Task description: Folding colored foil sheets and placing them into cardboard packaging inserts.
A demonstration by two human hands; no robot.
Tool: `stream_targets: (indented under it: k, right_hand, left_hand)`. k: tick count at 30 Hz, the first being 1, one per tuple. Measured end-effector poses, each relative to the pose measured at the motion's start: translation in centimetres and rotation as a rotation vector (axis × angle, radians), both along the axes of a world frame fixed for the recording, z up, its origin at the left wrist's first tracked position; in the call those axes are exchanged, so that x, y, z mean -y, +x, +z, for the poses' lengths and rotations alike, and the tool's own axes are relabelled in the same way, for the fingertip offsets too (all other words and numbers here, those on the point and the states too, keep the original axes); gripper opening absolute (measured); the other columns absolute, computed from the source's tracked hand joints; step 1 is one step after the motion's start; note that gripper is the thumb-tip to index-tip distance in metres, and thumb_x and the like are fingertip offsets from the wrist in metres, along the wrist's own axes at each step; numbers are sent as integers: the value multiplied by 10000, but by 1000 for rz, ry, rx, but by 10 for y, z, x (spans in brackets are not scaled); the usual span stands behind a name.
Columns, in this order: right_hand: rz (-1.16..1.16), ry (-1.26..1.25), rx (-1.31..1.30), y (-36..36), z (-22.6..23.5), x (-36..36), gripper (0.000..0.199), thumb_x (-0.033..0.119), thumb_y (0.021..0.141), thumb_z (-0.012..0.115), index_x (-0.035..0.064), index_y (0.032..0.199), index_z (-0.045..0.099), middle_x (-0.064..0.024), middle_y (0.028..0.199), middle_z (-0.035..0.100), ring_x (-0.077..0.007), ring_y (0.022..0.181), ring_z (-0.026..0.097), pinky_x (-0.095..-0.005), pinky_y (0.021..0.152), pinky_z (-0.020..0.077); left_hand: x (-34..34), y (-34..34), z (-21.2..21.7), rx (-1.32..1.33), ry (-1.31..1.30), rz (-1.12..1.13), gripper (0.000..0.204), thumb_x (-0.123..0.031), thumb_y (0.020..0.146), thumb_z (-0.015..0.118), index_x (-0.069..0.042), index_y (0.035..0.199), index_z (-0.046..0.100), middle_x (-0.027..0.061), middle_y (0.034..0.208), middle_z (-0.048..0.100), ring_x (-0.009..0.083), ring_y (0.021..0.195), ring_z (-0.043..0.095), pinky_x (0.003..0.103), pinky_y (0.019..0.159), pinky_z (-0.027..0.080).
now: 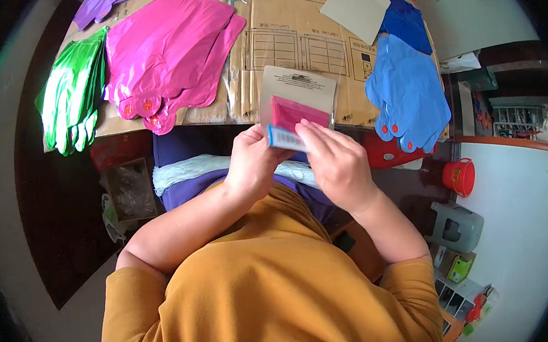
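Observation:
Above my lap, at the table's near edge, my left hand grips the lower left of a clear plastic bag. Inside it are a beige hanging card and a folded pink foil piece. A blue-and-white barcode label shows along the bag's lower edge. My right hand is closed at the bag's lower right, its fingertips pressed over the pink foil and the label's end. The fingers hide part of the lower edge. My left thumb lies behind the bag and hardly shows.
Flat pink foil sheets and shiny green ones lie on the cardboard-covered table at left. Light blue foil sheets overhang its right edge. Another beige card lies at the back right. A red bucket stands at right.

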State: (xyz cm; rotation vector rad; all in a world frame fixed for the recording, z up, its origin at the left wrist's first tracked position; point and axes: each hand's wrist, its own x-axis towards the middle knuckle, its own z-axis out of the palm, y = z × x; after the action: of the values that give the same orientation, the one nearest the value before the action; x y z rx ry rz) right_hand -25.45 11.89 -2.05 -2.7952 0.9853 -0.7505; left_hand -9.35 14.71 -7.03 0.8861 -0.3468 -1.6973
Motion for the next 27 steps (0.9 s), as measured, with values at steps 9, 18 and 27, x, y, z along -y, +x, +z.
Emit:
stream_targets:
  k: [9,18,27]
  right_hand:
    - [-82,-298,-268,2,-2,1,433,106,833,562,40,1259,599,-89,1001,577,-255,861,532,-395,814,432]
    - [-58,-262,-278,5,-8,7,409,261,891,564,27,1223,605,-60,864,517,-223,763,489,-370,775,400]
    - [-628,745,639,-4,-32,-24,275,212,913,659,-25,1039,598,-87,850,628,-158,679,600,-282,590,479]
  left_hand:
    - [-15,-4,18,20,27,-6,193,-31,917,522,45,1053,636,151,1036,685,222,981,669,329,900,529]
    - [-19,13,2,-235,13,-8,243,-147,989,505,44,1105,600,135,1089,669,205,994,653,332,919,513]
    - [-19,10,-2,-123,-3,10,224,-151,1008,466,16,1082,596,130,1075,671,227,1005,656,401,962,515]
